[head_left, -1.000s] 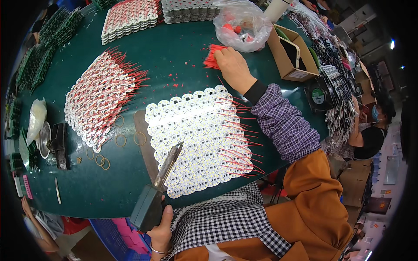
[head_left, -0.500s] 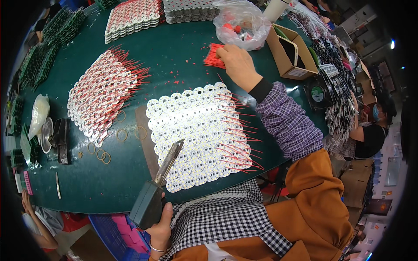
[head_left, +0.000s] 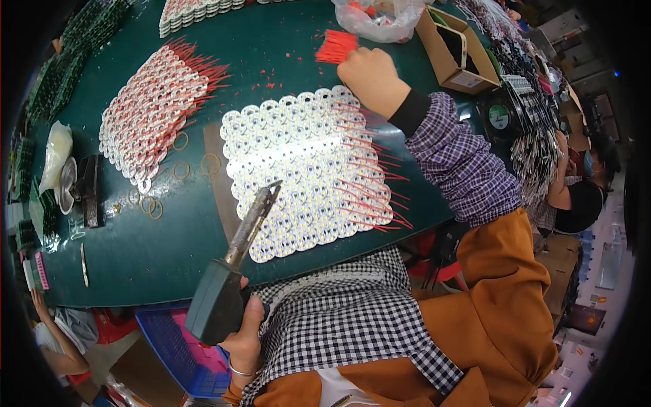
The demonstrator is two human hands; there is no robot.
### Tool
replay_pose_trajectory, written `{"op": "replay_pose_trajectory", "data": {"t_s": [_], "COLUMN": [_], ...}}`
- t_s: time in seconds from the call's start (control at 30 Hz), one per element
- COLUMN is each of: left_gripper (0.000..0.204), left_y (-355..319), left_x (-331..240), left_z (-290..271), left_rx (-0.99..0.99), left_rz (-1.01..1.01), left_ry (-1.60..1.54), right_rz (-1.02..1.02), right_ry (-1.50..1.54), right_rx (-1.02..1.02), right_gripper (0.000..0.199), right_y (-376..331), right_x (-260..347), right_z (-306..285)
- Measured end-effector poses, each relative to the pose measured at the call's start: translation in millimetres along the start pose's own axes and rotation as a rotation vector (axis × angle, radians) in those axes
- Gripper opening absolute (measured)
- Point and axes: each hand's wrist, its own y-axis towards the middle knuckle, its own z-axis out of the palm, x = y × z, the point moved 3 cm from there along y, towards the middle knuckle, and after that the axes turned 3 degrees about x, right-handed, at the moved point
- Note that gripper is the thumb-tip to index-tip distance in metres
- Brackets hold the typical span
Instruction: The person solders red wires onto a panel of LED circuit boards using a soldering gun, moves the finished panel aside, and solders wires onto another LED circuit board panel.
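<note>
My left hand [head_left: 245, 336] grips the dark handle of a soldering gun [head_left: 218, 298]. The gun's metal tip is over the middle of a panel of joined round white LED boards [head_left: 298, 159]. Short red wires [head_left: 369, 183] stick out along the panel's right side. At the panel's far right corner is my right hand [head_left: 375, 80], fingers curled together; whatever they pinch is hidden. Just beyond that hand lies a bundle of cut red wires [head_left: 335, 47].
A stack of wired boards [head_left: 152, 112] lies left of the panel, with tan rings [head_left: 182, 169] between. An open cardboard box [head_left: 458, 57] and plastic bag [head_left: 380, 20] stand far right. A black tool stand [head_left: 91, 190] is at left. Another person [head_left: 576, 193] sits at right.
My right hand has left the red wire bundle and come nearer, to the panel's far right corner. The whole view has shifted, placing the table higher. The soldering gun stays over the panel.
</note>
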Motion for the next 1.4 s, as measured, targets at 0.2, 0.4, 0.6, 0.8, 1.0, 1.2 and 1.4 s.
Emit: {"op": "replay_pose_trajectory", "data": {"t_s": [0.2,0.4,0.6,0.8,1.0,1.2,1.4], "left_gripper": [0.047,0.051,0.052,0.041,0.033,0.029,0.027], "left_y": [-4.3,-14.8,-27.9,-33.1,-27.0,-22.1,-22.0], "left_x": [-10.6,-6.0,12.7,1.6,-3.9,-13.4,-3.5], "left_z": [6.5,1.4,-4.9,-1.3,3.9,10.2,12.5], "left_rx": [-0.013,0.102,0.206,0.337,0.446,0.481,0.449], "left_rz": [-0.14,-0.178,-0.134,-0.076,0.006,-0.031,0.007], "left_ry": [-0.235,-0.196,-0.054,0.176,0.287,0.359,0.351], "right_rz": [0.082,0.111,0.197,0.166,0.149,0.144,0.136], "right_ry": [0.36,0.991,0.934,0.899,0.885,0.879,0.861], "right_rx": [-0.307,-0.312,-0.359,-0.37,-0.334,-0.324,-0.321], "right_gripper": [0.01,0.019,0.024,0.025,0.023,0.024,0.024], "right_y": [-64.7,-157.7,-189.9,-194.6,-198.5,-199.0,-197.8], "right_x": [17.2,84.7,125.8,131.2,130.5,130.8,131.2], "right_z": [-55.5,-97.6,-97.2,-94.2,-94.7,-95.1,-97.0]}}
